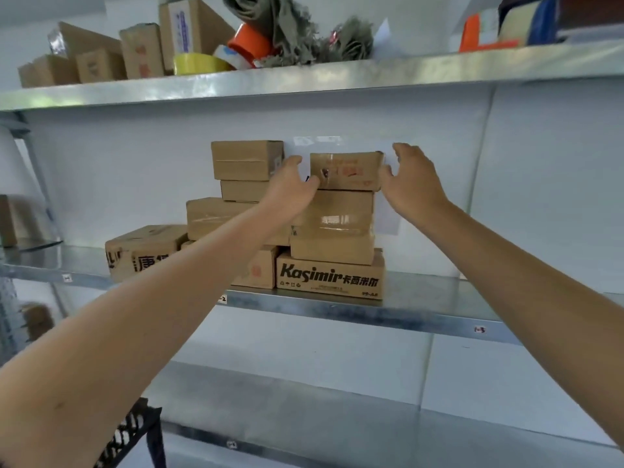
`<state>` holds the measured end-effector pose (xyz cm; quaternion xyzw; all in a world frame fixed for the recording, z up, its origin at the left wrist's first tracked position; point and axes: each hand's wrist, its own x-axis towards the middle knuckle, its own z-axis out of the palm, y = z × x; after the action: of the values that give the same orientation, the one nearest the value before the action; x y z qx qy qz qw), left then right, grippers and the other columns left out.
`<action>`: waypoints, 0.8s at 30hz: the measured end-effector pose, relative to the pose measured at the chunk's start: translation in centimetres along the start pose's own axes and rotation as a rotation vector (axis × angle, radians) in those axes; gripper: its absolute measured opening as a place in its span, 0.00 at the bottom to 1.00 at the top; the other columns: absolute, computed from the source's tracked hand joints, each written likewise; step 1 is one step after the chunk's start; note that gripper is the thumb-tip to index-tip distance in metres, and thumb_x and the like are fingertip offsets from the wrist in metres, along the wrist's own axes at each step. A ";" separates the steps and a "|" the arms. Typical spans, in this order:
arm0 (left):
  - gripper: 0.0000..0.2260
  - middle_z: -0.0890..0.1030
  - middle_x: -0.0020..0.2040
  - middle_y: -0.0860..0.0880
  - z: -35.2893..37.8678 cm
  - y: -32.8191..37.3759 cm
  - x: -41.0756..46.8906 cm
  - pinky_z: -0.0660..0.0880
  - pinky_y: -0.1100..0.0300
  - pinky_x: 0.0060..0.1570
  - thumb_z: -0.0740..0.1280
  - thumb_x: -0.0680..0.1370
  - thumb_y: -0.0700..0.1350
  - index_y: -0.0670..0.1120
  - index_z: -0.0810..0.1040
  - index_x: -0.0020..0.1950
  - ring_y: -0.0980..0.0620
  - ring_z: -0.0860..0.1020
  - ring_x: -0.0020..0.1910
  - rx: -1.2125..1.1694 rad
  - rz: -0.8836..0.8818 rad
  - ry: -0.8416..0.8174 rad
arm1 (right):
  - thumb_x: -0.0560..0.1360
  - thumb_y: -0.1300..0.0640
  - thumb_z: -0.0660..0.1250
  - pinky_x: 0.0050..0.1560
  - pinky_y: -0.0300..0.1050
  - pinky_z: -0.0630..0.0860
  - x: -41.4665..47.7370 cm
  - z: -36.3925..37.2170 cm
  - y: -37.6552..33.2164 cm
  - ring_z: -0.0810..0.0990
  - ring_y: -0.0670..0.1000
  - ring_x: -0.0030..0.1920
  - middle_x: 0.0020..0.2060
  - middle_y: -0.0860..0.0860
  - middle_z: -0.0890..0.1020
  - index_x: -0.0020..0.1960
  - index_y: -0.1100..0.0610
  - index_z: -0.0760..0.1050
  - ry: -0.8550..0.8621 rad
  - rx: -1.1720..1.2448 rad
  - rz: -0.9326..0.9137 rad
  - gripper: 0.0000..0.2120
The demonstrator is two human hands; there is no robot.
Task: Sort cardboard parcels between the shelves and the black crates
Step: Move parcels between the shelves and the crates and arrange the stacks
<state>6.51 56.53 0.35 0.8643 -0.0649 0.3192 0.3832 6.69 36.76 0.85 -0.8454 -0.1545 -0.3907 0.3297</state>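
Note:
A small cardboard parcel [347, 170] with red print lies on top of a stack of parcels [332, 231] on the middle metal shelf [405, 315]. My left hand [293, 190] touches its left end with the fingertips, thumb raised. At its right end my right hand [410, 180] has the thumb on the front corner and the fingers curled over the back. The parcel sits level, held between both hands. A corner of a black crate [135, 434] shows at the bottom left.
More parcels [246, 160] are stacked left of the held one, with a "Kasimir" box [331, 280] at the base. The top shelf [304, 79] carries boxes, tape rolls [199, 64] and crumpled cloth. The lower shelf [304, 400] shows bare metal.

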 end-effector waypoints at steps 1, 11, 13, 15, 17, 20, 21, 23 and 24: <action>0.26 0.66 0.76 0.45 0.2 0.1 0.8 0.68 0.61 0.58 0.61 0.83 0.47 0.45 0.59 0.80 0.45 0.70 0.71 -0.026 -0.044 -0.001 | 0.83 0.51 0.56 0.56 0.38 0.62 0.7 0.2 -0.1 0.71 0.57 0.69 0.71 0.58 0.70 0.76 0.63 0.61 -0.052 0.040 0.061 0.25; 0.13 0.80 0.52 0.49 1.5 1.4 1.9 0.71 0.63 0.38 0.64 0.81 0.47 0.44 0.76 0.64 0.56 0.75 0.44 -0.153 -0.062 -0.006 | 0.80 0.48 0.59 0.54 0.45 0.74 2.9 2.5 -0.1 0.77 0.51 0.58 0.59 0.50 0.78 0.71 0.54 0.67 -0.196 0.400 0.194 0.21; 0.12 0.80 0.53 0.53 0.8 1.8 0.4 0.69 0.66 0.37 0.64 0.81 0.46 0.47 0.76 0.63 0.60 0.76 0.44 -0.291 -0.017 0.082 | 0.80 0.49 0.59 0.50 0.39 0.73 2.0 1.9 -0.7 0.77 0.49 0.58 0.59 0.47 0.78 0.73 0.51 0.65 -0.159 0.452 0.118 0.22; 0.12 0.80 0.54 0.55 -0.1 2.0 -1.6 0.72 0.67 0.43 0.64 0.81 0.45 0.48 0.76 0.64 0.59 0.78 0.50 -0.413 0.005 0.128 | 0.81 0.50 0.59 0.52 0.36 0.72 0.6 1.1 -1.5 0.76 0.46 0.60 0.61 0.46 0.78 0.75 0.49 0.63 -0.138 0.513 0.044 0.23; 0.13 0.82 0.55 0.56 -1.0 1.7 -3.7 0.76 0.62 0.53 0.64 0.81 0.45 0.49 0.77 0.64 0.57 0.80 0.55 -0.517 0.016 0.165 | 0.82 0.50 0.59 0.57 0.36 0.72 -1.3 0.5 -2.5 0.75 0.43 0.62 0.64 0.43 0.76 0.76 0.48 0.62 -0.125 0.588 -0.017 0.23; 0.10 0.84 0.52 0.56 -2.3 0.5 -7.6 0.78 0.59 0.57 0.64 0.81 0.45 0.49 0.81 0.60 0.58 0.82 0.54 -0.580 0.022 0.241 | 0.83 0.49 0.59 0.51 0.26 0.72 -5.2 0.8 -3.6 0.73 0.31 0.58 0.62 0.36 0.75 0.75 0.45 0.62 -0.103 0.704 -0.030 0.22; 0.09 0.85 0.50 0.56 -2.8 -0.2 -9.2 0.78 0.59 0.56 0.63 0.81 0.45 0.49 0.81 0.57 0.58 0.82 0.54 -0.590 0.009 0.261 | 0.83 0.48 0.59 0.47 0.22 0.72 -6.8 1.2 -3.8 0.73 0.27 0.56 0.60 0.33 0.74 0.74 0.44 0.63 -0.101 0.735 -0.018 0.20; 0.09 0.85 0.49 0.55 -3.6 -1.9 -12.6 0.78 0.58 0.56 0.62 0.82 0.47 0.49 0.82 0.53 0.57 0.83 0.53 -0.613 -0.041 0.302 | 0.82 0.45 0.58 0.44 0.20 0.71 -10.1 2.3 -4.0 0.73 0.25 0.54 0.58 0.32 0.75 0.71 0.40 0.66 -0.126 0.784 -0.015 0.17; 0.10 0.86 0.49 0.53 -3.9 -3.0 -14.4 0.78 0.57 0.56 0.61 0.83 0.47 0.49 0.82 0.52 0.55 0.83 0.53 -0.618 -0.060 0.319 | 0.82 0.44 0.58 0.45 0.21 0.72 -11.6 2.9 -4.2 0.74 0.27 0.55 0.58 0.33 0.77 0.69 0.40 0.67 -0.149 0.810 -0.021 0.16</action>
<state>-5.73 59.47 -8.15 0.6482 -0.0723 0.4040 0.6414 -1.40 41.79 -7.58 -0.6715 -0.3279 -0.2395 0.6199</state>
